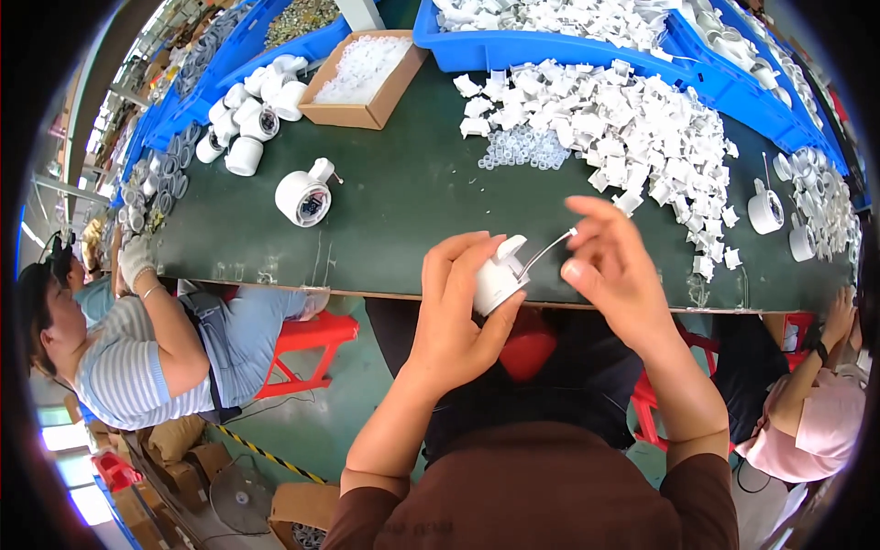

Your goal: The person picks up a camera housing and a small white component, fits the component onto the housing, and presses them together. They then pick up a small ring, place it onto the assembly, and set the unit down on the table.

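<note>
My left hand (456, 316) is closed around a white plastic housing (495, 282) just over the table's front edge, fingers behind it and thumb at its lower side. A rounded white tab sticks up from the housing. Out of it runs a short thin cable (547, 254) that slants up to the right and ends in a small white plug (571, 233). Beside that plug is my right hand (616, 275), its thumb and fingers apart and partly curled. Whether a fingertip touches the plug I cannot make out.
On the dark green table (394, 183) lie a similar round housing (302, 197), a heap of white plastic parts (632, 137) and small clear pieces (527, 148). A cardboard box (353, 112) and blue bins (550, 50) line the back. Co-workers sit left (151, 339) and right (807, 403).
</note>
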Demonstrator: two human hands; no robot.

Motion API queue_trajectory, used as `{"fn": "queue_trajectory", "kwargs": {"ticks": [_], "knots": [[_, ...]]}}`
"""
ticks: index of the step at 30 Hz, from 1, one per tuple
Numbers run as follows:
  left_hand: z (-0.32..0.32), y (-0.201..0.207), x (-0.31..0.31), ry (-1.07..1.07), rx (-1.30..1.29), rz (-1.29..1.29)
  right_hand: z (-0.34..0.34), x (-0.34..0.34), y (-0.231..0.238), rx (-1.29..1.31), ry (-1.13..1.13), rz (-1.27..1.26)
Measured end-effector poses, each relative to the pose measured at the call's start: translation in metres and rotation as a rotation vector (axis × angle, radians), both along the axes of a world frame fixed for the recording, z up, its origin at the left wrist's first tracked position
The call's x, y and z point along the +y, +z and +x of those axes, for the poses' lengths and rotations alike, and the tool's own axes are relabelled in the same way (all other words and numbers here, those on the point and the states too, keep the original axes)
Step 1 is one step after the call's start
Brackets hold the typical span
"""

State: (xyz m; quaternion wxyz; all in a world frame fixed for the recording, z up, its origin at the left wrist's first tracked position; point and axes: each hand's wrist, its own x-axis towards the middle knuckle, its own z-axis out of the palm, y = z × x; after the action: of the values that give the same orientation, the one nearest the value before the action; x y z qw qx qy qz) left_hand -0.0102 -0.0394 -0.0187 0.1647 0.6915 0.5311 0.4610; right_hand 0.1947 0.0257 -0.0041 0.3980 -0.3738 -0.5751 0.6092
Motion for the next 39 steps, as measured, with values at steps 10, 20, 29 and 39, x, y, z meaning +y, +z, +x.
{"fn": "queue_trajectory", "kwargs": {"ticks": [10, 20, 29, 39], "knots": [[0.005, 0.001, 0.009, 0.010, -0.034, -0.021, -0.026, -0.006, 0.025, 0.128, 0.124, 0.069], [0.019, 0.001, 0.013, 0.224, -0.121, 0.017, -0.043, -0.022, -0.008, -0.019, -0.133, 0.354], [0.026, -0.002, 0.014, 0.121, -0.078, 0.062, -0.038, -0.026, -0.027, 0.103, -0.139, 0.201], [0.014, -0.005, 0.012, 0.143, -0.099, 0.058, 0.041, 0.033, 0.006, -0.902, -0.265, 0.990]]}}
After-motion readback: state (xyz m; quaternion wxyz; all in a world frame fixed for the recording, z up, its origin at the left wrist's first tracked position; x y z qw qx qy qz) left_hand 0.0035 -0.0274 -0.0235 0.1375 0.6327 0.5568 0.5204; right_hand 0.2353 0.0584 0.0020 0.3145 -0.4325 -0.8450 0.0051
